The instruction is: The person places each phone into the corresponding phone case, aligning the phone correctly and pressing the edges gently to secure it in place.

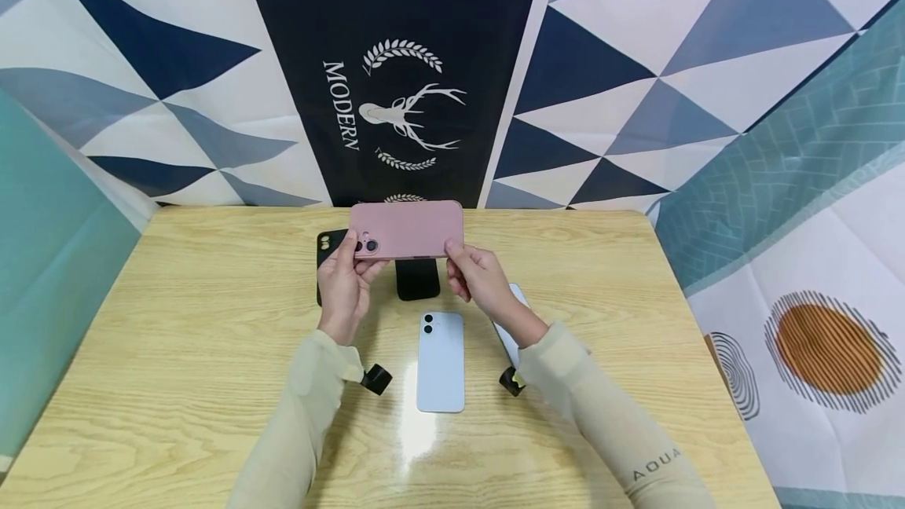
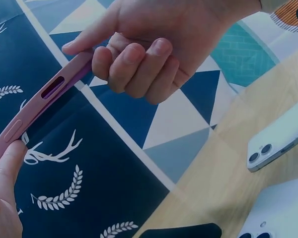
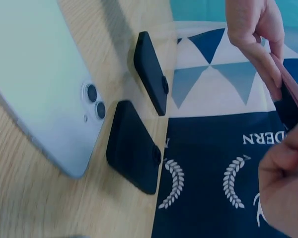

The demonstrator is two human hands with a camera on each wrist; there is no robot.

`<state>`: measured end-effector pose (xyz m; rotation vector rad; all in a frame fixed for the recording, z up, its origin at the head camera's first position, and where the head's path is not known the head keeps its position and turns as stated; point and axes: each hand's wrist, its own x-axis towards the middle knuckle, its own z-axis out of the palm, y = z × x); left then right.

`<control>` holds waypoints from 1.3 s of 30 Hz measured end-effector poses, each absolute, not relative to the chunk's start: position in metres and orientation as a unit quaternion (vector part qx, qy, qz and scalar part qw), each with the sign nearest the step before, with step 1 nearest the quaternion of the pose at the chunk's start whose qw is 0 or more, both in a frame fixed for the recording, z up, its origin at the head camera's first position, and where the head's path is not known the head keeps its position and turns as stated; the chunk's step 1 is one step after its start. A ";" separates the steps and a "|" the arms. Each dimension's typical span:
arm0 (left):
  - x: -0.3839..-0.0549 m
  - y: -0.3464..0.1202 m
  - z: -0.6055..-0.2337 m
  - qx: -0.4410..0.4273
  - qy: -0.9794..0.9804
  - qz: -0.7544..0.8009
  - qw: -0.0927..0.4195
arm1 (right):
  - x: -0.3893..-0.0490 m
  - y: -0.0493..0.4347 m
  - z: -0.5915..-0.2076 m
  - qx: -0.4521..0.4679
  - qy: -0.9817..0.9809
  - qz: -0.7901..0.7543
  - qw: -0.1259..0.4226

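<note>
A pink phone case (image 1: 406, 226) is held up sideways above the table's far edge, its camera corner at the left. My left hand (image 1: 343, 289) grips the left end, thumb beside the two camera rings. At the lower right corner my right hand (image 1: 481, 277) pinches it between thumb and curled fingers. The left wrist view shows its pink side edge with a long slot (image 2: 52, 88). I cannot tell whether a phone sits inside. Beneath lie a black phone case (image 1: 417, 280) and another black phone case (image 1: 325, 246), partly hidden by my left hand.
A pale blue phone (image 1: 441, 364) lies camera side up on the wooden table (image 1: 212, 320), nearer to me. A second pale phone (image 1: 507, 344) is partly covered by my right forearm. Behind the table rises a patterned cloth wall (image 1: 424, 38). Small black wrist cameras (image 1: 376, 379) hang at both cuffs.
</note>
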<state>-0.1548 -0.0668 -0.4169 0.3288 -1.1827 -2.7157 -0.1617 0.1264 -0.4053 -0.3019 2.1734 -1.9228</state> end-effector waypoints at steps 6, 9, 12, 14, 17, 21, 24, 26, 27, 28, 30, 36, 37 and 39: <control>-0.156 -0.064 -0.415 0.105 -0.397 -0.908 0.079 | -0.163 0.119 -0.406 -0.078 0.713 -0.695 0.045; -0.157 -0.064 -0.414 0.106 -0.392 -0.911 0.077 | -0.163 0.118 -0.404 -0.086 0.706 -0.702 0.038; -0.156 -0.066 -0.412 0.105 -0.388 -0.912 0.083 | -0.163 0.118 -0.402 -0.096 0.707 -0.699 0.050; -0.156 -0.066 -0.411 0.102 -0.390 -0.911 0.085 | -0.163 0.118 -0.401 -0.099 0.703 -0.702 0.057; -0.155 -0.067 -0.410 0.099 -0.391 -0.911 0.083 | -0.164 0.119 -0.400 -0.105 0.697 -0.706 0.064; -0.154 -0.067 -0.411 0.100 -0.386 -0.913 0.082 | -0.165 0.118 -0.400 -0.122 0.699 -0.697 0.103; -0.153 -0.065 -0.411 0.097 -0.390 -0.912 0.080 | -0.166 0.117 -0.401 -0.130 0.697 -0.692 0.135; -0.153 -0.064 -0.410 0.093 -0.395 -0.911 0.078 | -0.167 0.116 -0.402 -0.131 0.692 -0.696 0.141; -0.153 -0.064 -0.410 0.092 -0.397 -0.910 0.076 | -0.167 0.116 -0.402 -0.130 0.689 -0.699 0.141; -0.153 -0.064 -0.410 0.091 -0.398 -0.910 0.074 | -0.167 0.115 -0.402 -0.129 0.684 -0.704 0.140; -0.153 -0.064 -0.410 0.089 -0.398 -0.910 0.070 | -0.167 0.114 -0.402 -0.124 0.675 -0.714 0.139; -0.153 -0.062 -0.409 0.083 -0.377 -0.920 0.067 | -0.169 0.110 -0.396 -0.096 0.625 -0.758 0.160; -0.152 -0.061 -0.409 0.081 -0.373 -0.922 0.067 | -0.169 0.110 -0.396 -0.090 0.615 -0.766 0.163; -0.151 -0.059 -0.409 0.074 -0.373 -0.923 0.063 | -0.170 0.109 -0.395 -0.079 0.599 -0.780 0.165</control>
